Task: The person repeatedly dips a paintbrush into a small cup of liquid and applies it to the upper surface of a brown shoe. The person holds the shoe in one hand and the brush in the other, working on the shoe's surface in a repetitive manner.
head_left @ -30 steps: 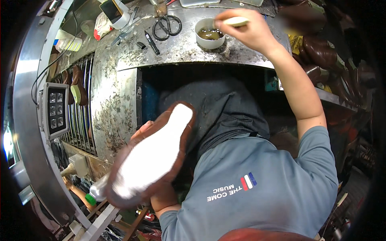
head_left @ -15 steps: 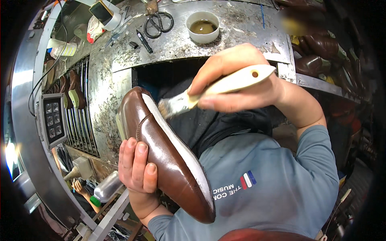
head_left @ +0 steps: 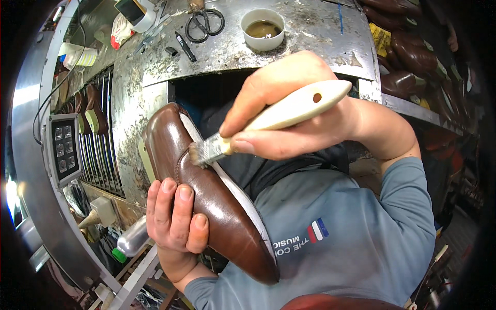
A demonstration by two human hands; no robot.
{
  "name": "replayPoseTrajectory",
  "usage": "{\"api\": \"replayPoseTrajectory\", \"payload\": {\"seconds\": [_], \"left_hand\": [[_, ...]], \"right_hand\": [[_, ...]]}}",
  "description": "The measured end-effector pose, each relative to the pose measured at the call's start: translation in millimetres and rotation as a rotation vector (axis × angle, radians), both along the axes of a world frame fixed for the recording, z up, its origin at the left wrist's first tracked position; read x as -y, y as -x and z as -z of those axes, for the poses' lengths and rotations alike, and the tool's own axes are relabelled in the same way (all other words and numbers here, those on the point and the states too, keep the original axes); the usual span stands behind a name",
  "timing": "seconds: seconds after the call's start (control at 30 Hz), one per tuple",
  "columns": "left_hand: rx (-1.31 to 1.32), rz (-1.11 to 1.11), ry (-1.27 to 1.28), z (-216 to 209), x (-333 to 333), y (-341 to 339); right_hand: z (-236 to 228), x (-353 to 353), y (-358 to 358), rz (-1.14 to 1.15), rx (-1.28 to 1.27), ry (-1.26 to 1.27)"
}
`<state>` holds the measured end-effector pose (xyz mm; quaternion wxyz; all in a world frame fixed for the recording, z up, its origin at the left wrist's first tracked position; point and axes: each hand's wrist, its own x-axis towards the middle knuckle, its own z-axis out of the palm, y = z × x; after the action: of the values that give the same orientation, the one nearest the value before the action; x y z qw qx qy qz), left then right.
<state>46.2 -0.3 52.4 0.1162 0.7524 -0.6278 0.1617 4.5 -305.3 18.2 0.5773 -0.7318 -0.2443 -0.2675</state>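
A glossy brown leather shoe (head_left: 222, 222) with a white strip along its lower edge lies slanted in front of me, toe toward my shirt. My left hand (head_left: 178, 219) is closed round its side from the left, and a pale green block (head_left: 147, 161) shows at the shoe's opening. In my right hand (head_left: 289, 113) is a flat paintbrush (head_left: 294, 106) with a cream handle, gripped between thumb and fingers. Its bristles touch the brown leather beside the curved seam near the heel end.
On the worn metal bench (head_left: 150, 57) stand a white bowl of brownish liquid (head_left: 263, 30), black-handled scissors (head_left: 205, 25) and a black pen (head_left: 185, 46). A lamp (head_left: 64, 150) and a clear bottle (head_left: 132, 240) are at left. More brown shoes (head_left: 413, 51) sit at right.
The brush has moved left and down, from the white edge strip onto the brown leather. The shoe and my left hand have shifted slightly.
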Motion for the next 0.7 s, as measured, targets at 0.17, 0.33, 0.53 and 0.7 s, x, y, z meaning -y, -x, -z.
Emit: {"api": "replayPoseTrajectory", "payload": {"seconds": [0.17,0.33,0.53,0.7], "left_hand": [[0.036,-0.039,0.038,7.8,-1.6,-5.5],[0.103,-0.033,0.06,14.4,3.1,-20.0],[0.126,-0.1,0.063,22.5,6.7,-30.9],[0.067,-0.148,0.094,30.0,6.7,-38.3]], "right_hand": [[-7.9,-0.9,12.5,-0.184,-0.111,-0.051],[-16.0,-1.7,21.7,-0.211,-0.009,-0.053],[-28.5,-2.9,30.6,-0.19,0.014,-0.022],[-45.5,4.4,36.7,-0.231,-0.031,0.036]]}}
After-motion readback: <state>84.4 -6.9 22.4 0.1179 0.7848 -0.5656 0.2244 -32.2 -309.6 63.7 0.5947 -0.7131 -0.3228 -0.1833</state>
